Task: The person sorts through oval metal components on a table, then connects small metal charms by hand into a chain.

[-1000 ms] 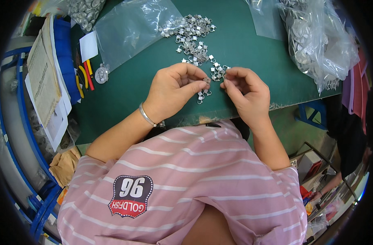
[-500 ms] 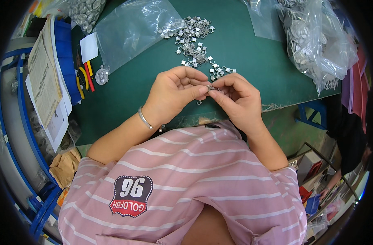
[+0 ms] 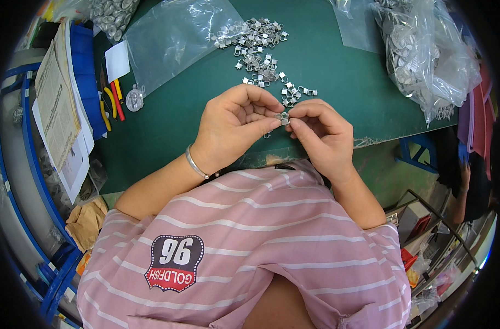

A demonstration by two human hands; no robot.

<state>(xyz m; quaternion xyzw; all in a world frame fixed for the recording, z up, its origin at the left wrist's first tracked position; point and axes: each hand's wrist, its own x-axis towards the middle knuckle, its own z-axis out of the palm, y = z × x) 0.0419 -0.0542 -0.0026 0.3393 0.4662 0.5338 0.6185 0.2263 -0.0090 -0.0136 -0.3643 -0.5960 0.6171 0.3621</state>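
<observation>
Between my two hands I hold a small silver metal clasp with a squarish body and what looks like a loop. My left hand pinches it from the left with thumb and forefinger, the other fingers curled. From the other side, the thumb and forefinger of my right hand grip its right edge. Just beyond my fingers lies a loose pile of similar small pieces, square with curved hooks, trailing toward me. One more piece lies under my left thumb, partly hidden.
The green table carries a flat clear plastic bag, pliers and a bagged round piece at left. A bag of round metal parts stands at right. Papers lean beside a blue bin. A person's hand shows far right.
My fingers have spread slightly apart around the clasp, so more of it shows. At the far right, the other person's hand has moved up.
</observation>
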